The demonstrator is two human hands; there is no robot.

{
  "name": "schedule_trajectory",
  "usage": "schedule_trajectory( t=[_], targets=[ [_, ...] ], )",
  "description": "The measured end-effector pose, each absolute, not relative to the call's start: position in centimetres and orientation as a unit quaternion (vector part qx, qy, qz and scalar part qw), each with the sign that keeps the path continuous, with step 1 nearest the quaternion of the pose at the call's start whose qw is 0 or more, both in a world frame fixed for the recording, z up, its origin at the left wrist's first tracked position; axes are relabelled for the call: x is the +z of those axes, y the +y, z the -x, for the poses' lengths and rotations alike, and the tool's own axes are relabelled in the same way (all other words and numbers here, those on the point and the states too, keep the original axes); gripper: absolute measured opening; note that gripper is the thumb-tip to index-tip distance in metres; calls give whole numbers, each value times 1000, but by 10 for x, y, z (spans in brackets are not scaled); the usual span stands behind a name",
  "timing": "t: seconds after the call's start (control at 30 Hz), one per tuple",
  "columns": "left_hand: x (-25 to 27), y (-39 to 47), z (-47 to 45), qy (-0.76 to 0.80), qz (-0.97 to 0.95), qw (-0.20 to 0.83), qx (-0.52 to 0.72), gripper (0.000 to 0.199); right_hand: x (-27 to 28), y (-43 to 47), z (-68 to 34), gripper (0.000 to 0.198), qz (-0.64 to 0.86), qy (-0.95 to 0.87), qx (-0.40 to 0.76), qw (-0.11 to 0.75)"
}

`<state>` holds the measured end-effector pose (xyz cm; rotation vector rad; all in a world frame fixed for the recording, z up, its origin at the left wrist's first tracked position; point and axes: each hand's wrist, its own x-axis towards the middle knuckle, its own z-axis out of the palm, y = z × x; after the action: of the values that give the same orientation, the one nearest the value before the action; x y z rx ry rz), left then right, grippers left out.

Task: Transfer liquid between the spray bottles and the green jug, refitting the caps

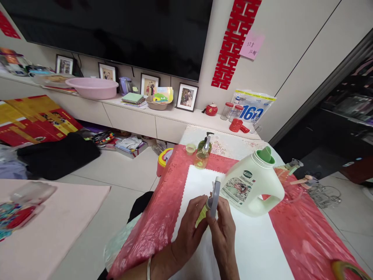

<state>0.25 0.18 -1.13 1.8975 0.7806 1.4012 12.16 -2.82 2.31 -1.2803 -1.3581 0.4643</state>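
My left hand [190, 223] is wrapped round a small bottle of yellow-green liquid [201, 217], most of which the fingers hide. My right hand [223, 227] grips the grey pump head [215, 198] at the top of that bottle. Whether the head is screwed on or loose, I cannot tell. Just to the right stands a large pale green detergent jug [247, 184], uncapped, with a green spout [264, 154] in its mouth. Beyond my hands, a clear pump bottle of yellow liquid [201, 158] stands in front of a dark green pump bottle [202, 145], beside a small pale cup [190, 149].
A white sheet [195, 182] lies over the red plastic table cover [163, 202]. Another pump bottle [288, 168] stands behind the jug at the right, near a wire rack [325, 194]. A roll of tape [348, 270] is at the lower right corner. Behind runs a low cabinet [131, 116].
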Motion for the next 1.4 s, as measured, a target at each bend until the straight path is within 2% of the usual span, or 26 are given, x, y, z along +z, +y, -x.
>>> schedule_trajectory(
  t=[0.37,0.67,0.97,1.2,1.4],
  targets=[
    [-13,2,-3,305,-713,317,546,44,15,-23,-118,29,563,-519,196,613],
    [-5,2,-2,294,-718,328,539,46,19,-28,-121,35,535,-518,293,600],
    [-7,3,-1,310,-718,318,536,46,11,-23,-119,29,538,-547,216,604],
    [-5,4,-2,305,-721,317,535,47,21,-23,-124,31,541,-574,233,569],
    [-2,4,-2,303,-717,320,540,45,23,-22,-127,25,537,-601,204,556]
  ],
)
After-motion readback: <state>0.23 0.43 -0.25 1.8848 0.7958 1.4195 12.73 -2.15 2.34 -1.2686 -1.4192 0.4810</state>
